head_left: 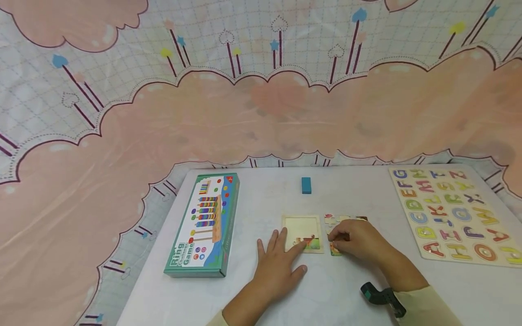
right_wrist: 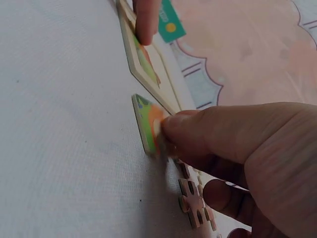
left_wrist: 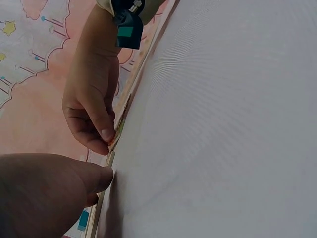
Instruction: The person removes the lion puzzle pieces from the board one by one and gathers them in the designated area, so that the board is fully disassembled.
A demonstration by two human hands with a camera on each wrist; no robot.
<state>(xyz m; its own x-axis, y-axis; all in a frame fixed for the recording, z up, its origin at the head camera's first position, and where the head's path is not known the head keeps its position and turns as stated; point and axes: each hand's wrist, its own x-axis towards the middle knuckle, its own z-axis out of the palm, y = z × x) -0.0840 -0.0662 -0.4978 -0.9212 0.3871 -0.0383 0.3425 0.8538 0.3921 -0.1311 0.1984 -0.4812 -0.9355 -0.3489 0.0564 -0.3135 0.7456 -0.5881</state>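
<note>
A shallow wooden puzzle tray (head_left: 302, 225) lies on the table, with joined picture pieces (head_left: 313, 244) along its lower right. My left hand (head_left: 275, 274) is spread flat, fingertips resting on the tray's left edge and on the pieces inside. Just right of the tray is a group of loose jigsaw pieces (head_left: 329, 219), partly covered by my right hand (head_left: 360, 237). Between right thumb and forefinger I pinch a small orange jigsaw piece (right_wrist: 158, 118), blurred in the right wrist view. A green-and-orange piece (right_wrist: 143, 124) lies on the cloth beneath it.
To the left lies a green ring game box (head_left: 204, 226). A blue block (head_left: 306, 185) sits behind the tray. At the right is a wooden alphabet board (head_left: 456, 217). White cloth covers the table (head_left: 261, 194), and a patterned curtain (head_left: 261, 113) hangs behind.
</note>
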